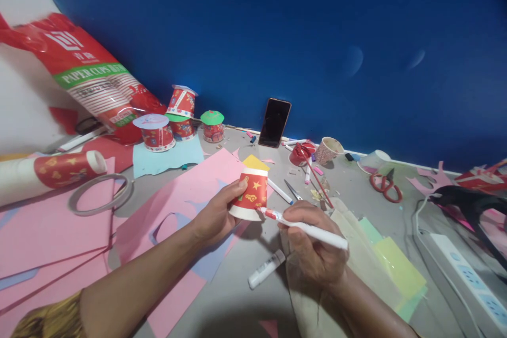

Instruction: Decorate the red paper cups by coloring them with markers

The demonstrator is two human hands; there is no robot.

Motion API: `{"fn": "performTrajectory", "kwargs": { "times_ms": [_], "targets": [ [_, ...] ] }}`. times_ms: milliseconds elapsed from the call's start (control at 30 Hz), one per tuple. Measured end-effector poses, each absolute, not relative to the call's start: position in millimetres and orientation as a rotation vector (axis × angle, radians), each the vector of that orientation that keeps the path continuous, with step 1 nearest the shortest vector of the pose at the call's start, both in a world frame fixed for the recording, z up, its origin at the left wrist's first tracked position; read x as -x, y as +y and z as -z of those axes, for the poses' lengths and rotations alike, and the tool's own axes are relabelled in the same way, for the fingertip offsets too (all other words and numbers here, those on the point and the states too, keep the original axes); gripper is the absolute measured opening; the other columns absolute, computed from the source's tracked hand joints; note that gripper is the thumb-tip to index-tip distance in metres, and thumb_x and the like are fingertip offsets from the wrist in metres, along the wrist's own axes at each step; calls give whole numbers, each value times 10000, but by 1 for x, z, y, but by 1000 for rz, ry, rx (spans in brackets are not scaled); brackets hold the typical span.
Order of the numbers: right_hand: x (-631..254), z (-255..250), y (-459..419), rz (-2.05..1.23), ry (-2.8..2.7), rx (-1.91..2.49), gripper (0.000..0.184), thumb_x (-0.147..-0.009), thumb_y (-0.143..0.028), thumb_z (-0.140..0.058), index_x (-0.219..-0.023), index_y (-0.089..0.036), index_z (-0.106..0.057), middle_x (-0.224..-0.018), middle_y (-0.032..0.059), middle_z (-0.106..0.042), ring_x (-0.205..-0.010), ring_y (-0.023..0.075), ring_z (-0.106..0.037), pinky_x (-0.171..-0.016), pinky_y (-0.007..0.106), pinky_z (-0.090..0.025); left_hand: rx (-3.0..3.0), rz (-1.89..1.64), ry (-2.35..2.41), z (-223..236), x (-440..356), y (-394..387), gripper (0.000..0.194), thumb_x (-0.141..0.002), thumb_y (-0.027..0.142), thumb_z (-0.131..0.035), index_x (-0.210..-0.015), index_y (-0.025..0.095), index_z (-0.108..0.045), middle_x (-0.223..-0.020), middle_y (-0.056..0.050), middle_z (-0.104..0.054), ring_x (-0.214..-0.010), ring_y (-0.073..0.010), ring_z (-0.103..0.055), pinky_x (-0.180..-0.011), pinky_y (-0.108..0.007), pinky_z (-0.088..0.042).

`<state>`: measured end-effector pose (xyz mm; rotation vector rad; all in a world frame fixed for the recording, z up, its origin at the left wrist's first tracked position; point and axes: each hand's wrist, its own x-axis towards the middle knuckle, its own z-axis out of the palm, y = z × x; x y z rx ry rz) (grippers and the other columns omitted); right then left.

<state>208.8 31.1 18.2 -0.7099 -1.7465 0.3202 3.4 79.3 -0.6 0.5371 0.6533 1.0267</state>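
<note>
In the middle of the head view, my left hand (219, 208) grips a red paper cup (252, 190) with yellow star patterns and white rims. The cup is upside down, slightly tilted, its wider rim at the bottom. My right hand (315, 245) is closed round a white marker (317, 233) with a red tip section. The marker's tip is at the cup's lower right side, apparently touching it. Beneath my hands lie a white glue stick (266, 269) and pink paper sheets (178, 200). Behind the cup, another white marker (280, 191) rests by a small blade (293, 190).
Decorated paper cups (158, 136) stand at the back left, before a red paper-cup bag (95, 74). A phone (274, 122) leans against the blue wall. Red-handled scissors (385, 186), a power strip (467, 274) and a black-handled tool (463, 200) lie right. A tape roll (99, 195) sits left.
</note>
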Motion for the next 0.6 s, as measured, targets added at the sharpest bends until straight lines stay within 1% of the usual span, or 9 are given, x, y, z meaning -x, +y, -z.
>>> {"fn": "performTrajectory", "kwargs": {
  "times_ms": [100,267,367,433,500,600],
  "targets": [
    [-208,-19,32,-315,-1728,721,150,-1111,-236,-610,-1155,-218,-753,-857,59,-792,-747,217,-757,-711,346,-618,-531,-1026,651,1,-4,79,383,-854,447,-959,-986,112,-827,-926,-125,-838,-848,-261,-783,-852,-355,-627],
    [-208,-24,31,-328,-1784,695,151,-1107,-215,-593,-1109,-216,-744,-788,37,-765,-663,194,-712,-640,316,-585,-524,-1046,674,-1,-5,79,418,-810,441,-995,-1008,109,-836,-938,-117,-838,-869,-246,-776,-839,-319,-616],
    [-208,-24,31,-308,-1779,701,160,-1121,-228,-579,-1119,-213,-739,-812,46,-775,-692,197,-730,-656,320,-599,-534,-1042,668,-2,-5,79,394,-827,435,-981,-992,112,-826,-926,-116,-834,-854,-250,-776,-831,-329,-616],
    [-208,-23,31,-289,-1763,719,159,-1117,-226,-582,-1125,-214,-740,-833,55,-786,-716,208,-750,-678,337,-614,-551,-1034,668,-2,-5,79,414,-828,453,-978,-1001,110,-826,-921,-118,-832,-835,-254,-775,-825,-342,-619],
    [-208,-23,31,-288,-1762,728,148,-1098,-205,-595,-1123,-216,-740,-832,54,-789,-713,211,-755,-678,343,-619,-573,-1032,674,-1,-5,78,443,-819,477,-982,-1009,107,-828,-914,-118,-831,-825,-254,-775,-814,-341,-619],
    [-209,-25,31,-316,-1800,705,154,-1047,-144,-613,-1103,-218,-736,-794,35,-775,-664,197,-730,-639,321,-597,-586,-1046,685,1,-5,77,457,-812,485,-986,-1027,112,-830,-920,-110,-833,-838,-249,-780,-812,-325,-616]
  ]
}}
